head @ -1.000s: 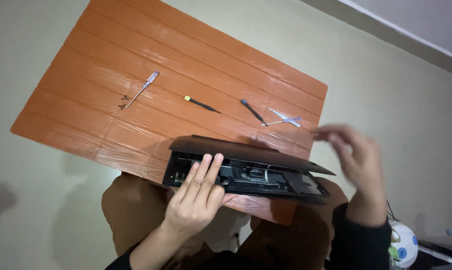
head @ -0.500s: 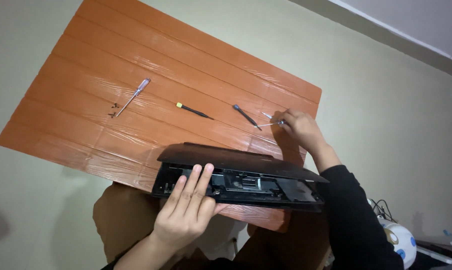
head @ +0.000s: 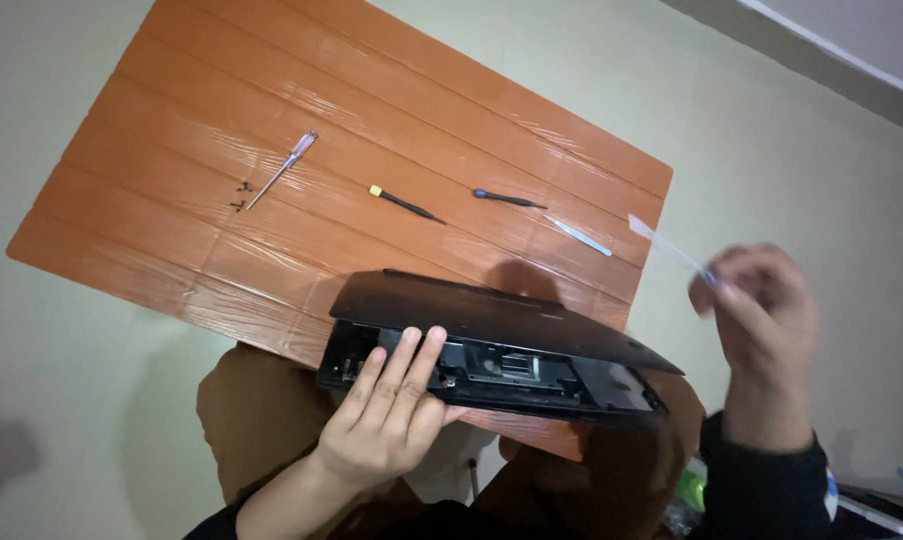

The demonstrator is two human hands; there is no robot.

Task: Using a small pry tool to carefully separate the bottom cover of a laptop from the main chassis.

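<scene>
A black laptop (head: 492, 320) lies at the near edge of the orange table (head: 272, 110), its bottom cover lifted off the base. My left hand (head: 387, 410) rests flat on the open base with fingers spread, steadying it. My right hand (head: 762, 320) is raised off the table's right side, blurred, pinching a thin pale flat tool (head: 672, 248) that sticks up and to the left.
On the table lie a clear-handled screwdriver (head: 282, 170) beside a few small screws (head: 240, 195), a yellow-tipped black screwdriver (head: 402, 203), a dark blue-ended screwdriver (head: 509, 198) and a thin metal tool (head: 579, 236). My knees show below the table.
My right hand reached to the tools on the table's right part, took the thin pale tool and lifted it away to the right. My left hand stayed on the laptop.
</scene>
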